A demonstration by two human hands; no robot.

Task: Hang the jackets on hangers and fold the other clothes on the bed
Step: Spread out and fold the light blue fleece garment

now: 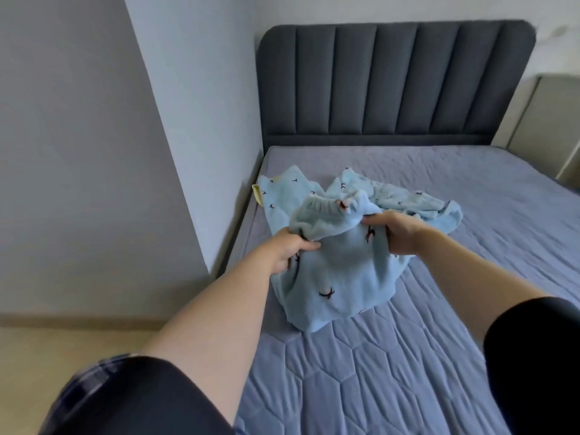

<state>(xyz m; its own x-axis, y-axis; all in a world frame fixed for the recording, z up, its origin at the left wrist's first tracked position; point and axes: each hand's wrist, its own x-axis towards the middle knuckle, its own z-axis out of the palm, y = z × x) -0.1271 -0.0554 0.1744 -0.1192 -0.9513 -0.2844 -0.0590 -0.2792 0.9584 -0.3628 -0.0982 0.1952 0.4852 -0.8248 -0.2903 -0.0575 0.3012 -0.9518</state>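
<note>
Both my left hand (290, 248) and right hand (398, 232) grip the blue garment (337, 277) near the bed's (439, 356) left edge; should spread flat before folding.

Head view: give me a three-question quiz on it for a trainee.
1. True or false: the left hand and the right hand both grip the light blue fleece garment with small dark motifs.
2. The garment's lower edge rests on: A the floor; B the quilted blue-grey bed; C a hanger.
3. Fill in: the padded headboard is dark ____.
Key: 1 true; 2 B; 3 grey.
</note>
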